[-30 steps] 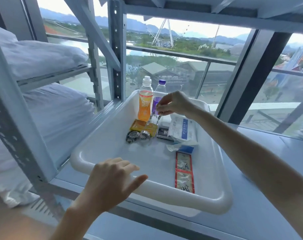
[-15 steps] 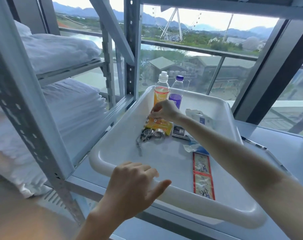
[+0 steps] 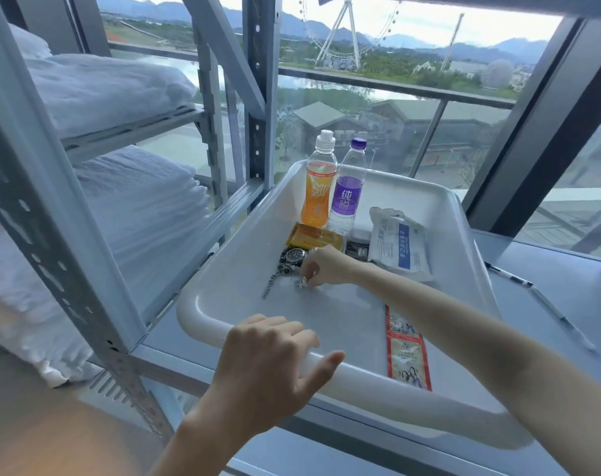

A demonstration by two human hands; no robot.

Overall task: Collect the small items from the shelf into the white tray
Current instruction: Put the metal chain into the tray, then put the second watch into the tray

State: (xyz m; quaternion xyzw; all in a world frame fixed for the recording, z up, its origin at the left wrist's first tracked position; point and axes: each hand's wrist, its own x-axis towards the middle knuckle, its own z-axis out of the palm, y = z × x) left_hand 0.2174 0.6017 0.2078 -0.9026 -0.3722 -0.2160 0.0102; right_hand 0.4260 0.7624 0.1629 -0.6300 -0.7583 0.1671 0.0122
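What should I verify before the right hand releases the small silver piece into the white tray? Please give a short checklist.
1. Left hand holds the white plastic tray by its near rim: ok.
2. Right hand pinches the small silver charm low inside the tray: ok.
3. Charm touches the tray floor: cannot tell.
4. Orange drink bottle and purple-labelled water bottle stand upright, apart from the right hand: ok.
5. Grey metal shelf emptied: not ok, a thin dark pen-like item lies beside the tray.
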